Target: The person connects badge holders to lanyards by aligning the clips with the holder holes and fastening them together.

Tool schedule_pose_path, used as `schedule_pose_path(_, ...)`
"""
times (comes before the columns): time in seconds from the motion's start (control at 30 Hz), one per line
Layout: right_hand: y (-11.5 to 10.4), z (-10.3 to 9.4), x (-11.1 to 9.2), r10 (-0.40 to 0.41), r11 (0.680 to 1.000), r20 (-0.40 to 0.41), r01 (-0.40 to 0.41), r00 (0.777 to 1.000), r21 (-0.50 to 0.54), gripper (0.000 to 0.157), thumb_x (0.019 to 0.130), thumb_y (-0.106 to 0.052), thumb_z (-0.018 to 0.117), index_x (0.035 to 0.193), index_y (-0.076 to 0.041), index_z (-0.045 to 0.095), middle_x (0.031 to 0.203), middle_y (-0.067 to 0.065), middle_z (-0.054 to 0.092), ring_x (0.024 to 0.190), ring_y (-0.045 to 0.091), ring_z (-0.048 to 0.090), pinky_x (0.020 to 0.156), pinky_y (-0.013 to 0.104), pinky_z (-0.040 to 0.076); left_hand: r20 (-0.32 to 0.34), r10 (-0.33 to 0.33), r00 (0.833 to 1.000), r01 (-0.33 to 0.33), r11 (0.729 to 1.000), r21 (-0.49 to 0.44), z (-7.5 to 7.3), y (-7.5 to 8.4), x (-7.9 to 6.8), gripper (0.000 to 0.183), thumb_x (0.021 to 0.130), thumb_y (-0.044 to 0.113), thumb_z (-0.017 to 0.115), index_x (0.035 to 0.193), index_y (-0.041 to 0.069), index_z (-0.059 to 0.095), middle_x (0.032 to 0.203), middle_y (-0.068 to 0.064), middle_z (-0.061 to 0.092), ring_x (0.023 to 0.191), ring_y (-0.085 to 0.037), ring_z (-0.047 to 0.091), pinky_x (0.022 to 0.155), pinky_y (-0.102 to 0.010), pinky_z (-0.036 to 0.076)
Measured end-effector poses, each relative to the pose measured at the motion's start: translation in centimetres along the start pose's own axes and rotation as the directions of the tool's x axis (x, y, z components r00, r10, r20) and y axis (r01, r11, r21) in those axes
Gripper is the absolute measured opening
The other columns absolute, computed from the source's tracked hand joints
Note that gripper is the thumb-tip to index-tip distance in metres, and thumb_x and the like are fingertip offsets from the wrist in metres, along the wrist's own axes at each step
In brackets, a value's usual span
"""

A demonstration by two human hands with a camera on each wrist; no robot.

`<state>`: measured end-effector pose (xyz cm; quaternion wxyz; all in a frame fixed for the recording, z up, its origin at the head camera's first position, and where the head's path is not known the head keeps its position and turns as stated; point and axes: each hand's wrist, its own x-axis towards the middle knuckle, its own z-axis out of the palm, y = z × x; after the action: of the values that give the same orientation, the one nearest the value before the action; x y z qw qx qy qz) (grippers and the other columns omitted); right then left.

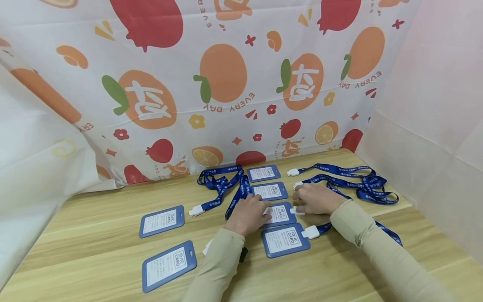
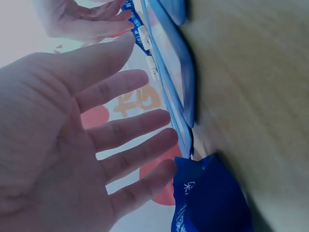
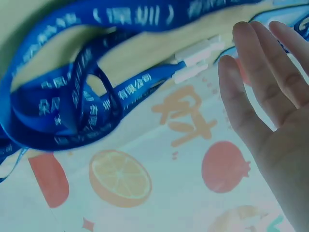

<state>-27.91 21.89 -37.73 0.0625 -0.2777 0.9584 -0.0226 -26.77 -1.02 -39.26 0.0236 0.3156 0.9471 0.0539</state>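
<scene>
My left hand [image 1: 249,214] lies over the left end of a blue ID card holder [image 1: 281,213], the third from the back in the right-hand column. The left wrist view shows this hand's fingers spread and fairly straight. At the holder's other end, my right hand [image 1: 316,199] is at the white clip [image 1: 299,211]; whether it touches the clip is unclear. Straight, relaxed fingers [image 3: 263,77] show in the right wrist view, with the thumb hidden. Just nearer the camera, another card holder [image 1: 285,240] has a white clip [image 1: 311,232] with a blue lanyard at its slot.
Two card holders [image 1: 268,191] [image 1: 263,173] lie behind. Blue lanyards [image 1: 339,181] with white clips pile at the back right, others [image 1: 222,184] at the back middle. Two more holders [image 1: 162,221] [image 1: 169,266] lie on the left. A fruit-print cloth [image 1: 181,75] hangs behind the wooden table [image 1: 102,235].
</scene>
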Motion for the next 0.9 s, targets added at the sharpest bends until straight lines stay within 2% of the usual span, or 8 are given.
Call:
schedule_pose_path(0.17,0.4,-0.7,0.4,0.02,1.0,-0.031,-0.021,0.999,-0.017,0.03,0.092,-0.021,0.077,0.113,0.0,0.075,0.115,0.016,0.071,0.096,0.026,0.069,0.084,0.043,0.058,-0.019,0.014,1.0,-0.014,1.0,0.001,-0.5,-0.4,0.5,0.036,0.099,0.033,0.068,0.13,0.015,0.071,0.124,-0.009,0.066,0.107,-0.026,0.059,0.096,-0.044,0.051)
schedule_pose_path(0.33,0.9,-1.2,0.5,0.024,1.0,-0.067,-0.022,0.997,0.016,0.026,0.092,-0.016,0.074,0.111,0.002,0.075,0.108,0.014,0.072,0.085,0.021,0.068,0.079,0.04,0.058,-0.047,0.016,0.999,-0.016,1.0,0.008,-1.0,-0.9,1.5,0.034,0.099,0.03,0.069,0.127,0.013,0.073,0.121,-0.008,0.068,0.105,-0.024,0.06,0.094,-0.041,0.051)
schedule_pose_path(0.47,1.3,-1.8,0.6,0.046,0.995,-0.087,-0.038,0.995,0.095,0.025,0.093,-0.014,0.071,0.113,0.001,0.075,0.103,0.009,0.071,0.085,0.019,0.065,0.079,0.04,0.057,-0.061,0.027,0.998,-0.026,1.0,0.017,-1.0,-1.2,2.1,0.03,0.099,0.027,0.069,0.125,0.013,0.074,0.12,-0.006,0.069,0.105,-0.022,0.062,0.092,-0.039,0.052)
schedule_pose_path(0.6,1.7,-2.4,1.0,0.033,0.988,-0.123,-0.014,0.992,0.154,0.023,0.094,-0.011,0.072,0.113,0.002,0.075,0.1,0.008,0.071,0.083,0.018,0.062,0.078,0.037,0.056,-0.05,0.031,0.998,-0.028,0.998,0.056,-0.9,-1.4,2.8,0.031,0.098,0.027,0.07,0.125,0.014,0.074,0.12,-0.007,0.069,0.106,-0.023,0.062,0.091,-0.04,0.053)
schedule_pose_path(0.77,2.1,-2.8,1.4,0.03,0.988,-0.124,-0.01,0.992,0.157,0.022,0.093,-0.008,0.073,0.113,0.003,0.075,0.098,0.009,0.071,0.081,0.017,0.06,0.075,0.033,0.055,-0.023,0.01,1.0,-0.009,0.999,0.054,-1.1,-1.7,3.8,0.032,0.099,0.027,0.069,0.129,0.014,0.071,0.125,-0.007,0.067,0.113,-0.026,0.06,0.097,-0.043,0.051)
schedule_pose_path(0.9,2.7,-2.7,1.8,0.035,0.989,-0.118,-0.018,0.992,0.144,0.022,0.093,-0.006,0.072,0.113,0.003,0.075,0.097,0.008,0.071,0.081,0.018,0.061,0.077,0.035,0.056,-0.009,-0.023,1.0,0.023,0.999,0.038,-1.3,-2.2,4.4,0.033,0.099,0.026,0.068,0.13,0.013,0.07,0.128,-0.009,0.065,0.117,-0.027,0.058,0.102,-0.044,0.048)
